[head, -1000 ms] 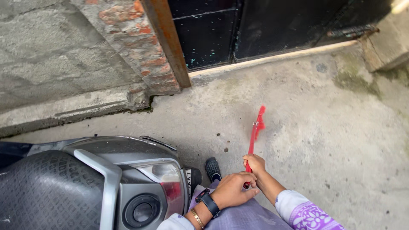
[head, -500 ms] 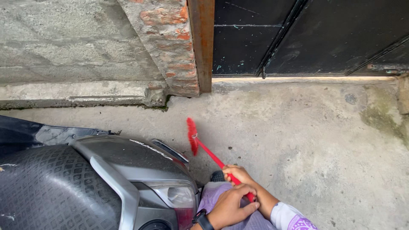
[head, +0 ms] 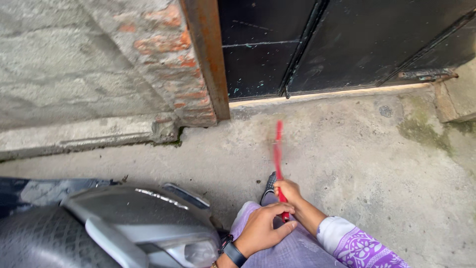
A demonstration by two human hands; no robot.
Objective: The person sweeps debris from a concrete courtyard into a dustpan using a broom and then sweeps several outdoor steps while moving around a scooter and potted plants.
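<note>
Underfoot: bare concrete floor (head: pixel 357 164), grey and rough, with dark specks and a paler scuffed patch at right of middle.
Stains: a green mossy patch (head: pixel 419 130) on the floor at far right, beside a small round drain cover (head: pixel 386 111).
Far side: a black metal gate (head: pixel 342 42) closes the space, with a thin bright gap along its bottom edge.
Gate post: a rusty steel frame (head: pixel 208 54) stands tilted in the view, touching the gate's left edge.
Left wall: worn red brick pillar (head: pixel 168 59) just left of the post, then grey plastered wall (head: pixel 64 64) with a low concrete ledge (head: pixel 84 139) at its foot.
Far right corner: a concrete step (head: pixel 458 97) by the gate.
Near left: the grey tail of a scooter (head: pixel 124 223), its dark textured seat at the bottom corner, its lamp at the bottom edge.
Red broom (head: pixel 278 149): blurred, pointing away from the person toward the gate, its far end over the floor near the middle.
Right hand (head: pixel 289 191): clenched around the broom's handle, further along it.
Left hand (head: pixel 263 229): wrapped over the near end of the handle, a dark watch on the wrist.
Clothing: lilac cloth over the knees, a white and purple patterned sleeve on the right arm.
Foot: a dark sandal (head: pixel 270 182) on the floor just left of the right hand.
</note>
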